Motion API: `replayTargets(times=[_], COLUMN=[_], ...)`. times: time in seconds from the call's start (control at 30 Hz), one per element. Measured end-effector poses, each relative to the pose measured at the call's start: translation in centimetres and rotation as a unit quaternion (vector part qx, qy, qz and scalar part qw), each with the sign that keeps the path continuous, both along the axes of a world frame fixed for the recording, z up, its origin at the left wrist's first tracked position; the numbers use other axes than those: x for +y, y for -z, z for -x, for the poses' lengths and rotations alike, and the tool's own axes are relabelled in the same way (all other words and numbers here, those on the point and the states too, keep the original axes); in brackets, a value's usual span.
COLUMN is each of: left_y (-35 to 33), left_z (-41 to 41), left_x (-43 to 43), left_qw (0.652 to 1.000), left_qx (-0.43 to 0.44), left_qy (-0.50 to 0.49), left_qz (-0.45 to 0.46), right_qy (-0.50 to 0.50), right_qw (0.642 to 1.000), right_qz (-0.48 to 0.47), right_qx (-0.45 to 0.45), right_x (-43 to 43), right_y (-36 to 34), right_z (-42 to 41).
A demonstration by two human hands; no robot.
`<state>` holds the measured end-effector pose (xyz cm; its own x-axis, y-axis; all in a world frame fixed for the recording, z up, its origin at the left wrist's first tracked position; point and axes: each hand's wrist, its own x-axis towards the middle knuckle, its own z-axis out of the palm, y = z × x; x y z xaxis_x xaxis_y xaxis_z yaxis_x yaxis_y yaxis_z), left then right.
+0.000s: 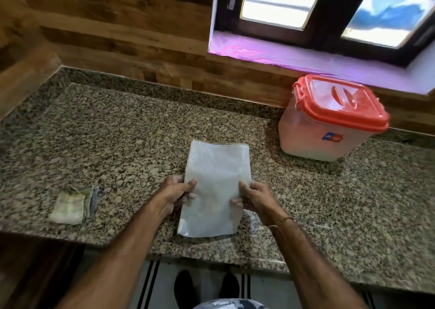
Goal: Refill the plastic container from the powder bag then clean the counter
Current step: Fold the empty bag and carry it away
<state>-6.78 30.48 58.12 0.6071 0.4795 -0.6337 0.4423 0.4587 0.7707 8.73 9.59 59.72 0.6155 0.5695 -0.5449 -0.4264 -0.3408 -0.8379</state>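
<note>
Both hands (176, 191) grip powder bag (215, 186).

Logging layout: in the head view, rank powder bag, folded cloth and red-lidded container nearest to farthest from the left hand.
1. Powder bag, centre, held in the left hand.
2. Folded cloth, left on the counter.
3. Red-lidded container, far right, at the back.

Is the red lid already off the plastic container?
No, the red lid sits closed on top of the plastic container.
</note>
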Motion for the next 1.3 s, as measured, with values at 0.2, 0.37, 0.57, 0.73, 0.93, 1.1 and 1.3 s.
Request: replayTargets(times=[0.2, 0.37, 0.57, 0.73, 0.93, 1.1, 1.3], left_y=[-2.7, -4.7, -6.0, -5.7, -4.9, -3.0, -1.2], left_z=[1.9, 4.5, 11.0, 17.3, 25.9, 35.2, 47.6], left_x=[-1.0, -3.2, -9.5, -14.4, -18.5, -19.4, -19.5], left_qw=[0.997, 0.976, 0.944, 0.913, 0.885, 0.875, 0.841], left_qx=[-0.058, -0.085, -0.088, -0.04, -0.041, -0.013, -0.023], left_qy=[-0.053, -0.163, -0.286, -0.373, -0.404, -0.437, -0.529], left_qz=[-0.013, -0.118, -0.139, -0.159, -0.227, -0.21, -0.107], right_qy=[0.017, 0.006, -0.066, -0.14, -0.272, -0.34, -0.456], right_qw=[0.998, 0.992, 0.982, 0.98, 0.959, 0.938, 0.888], right_qz=[-0.046, -0.109, -0.147, -0.138, -0.052, -0.024, -0.056], right_qx=[-0.04, -0.064, -0.099, -0.036, 0.068, 0.063, -0.008], right_x=[1.6, 2.5, 0.7, -0.4, 0.8, 2.5, 3.6], right_y=[-2.1, -3.8, -3.5, -1.5, -3.1, -4.1, -1.4], right_z=[1.4, 3.7, 7.3, 12.5, 19.6, 28.0, 40.3])
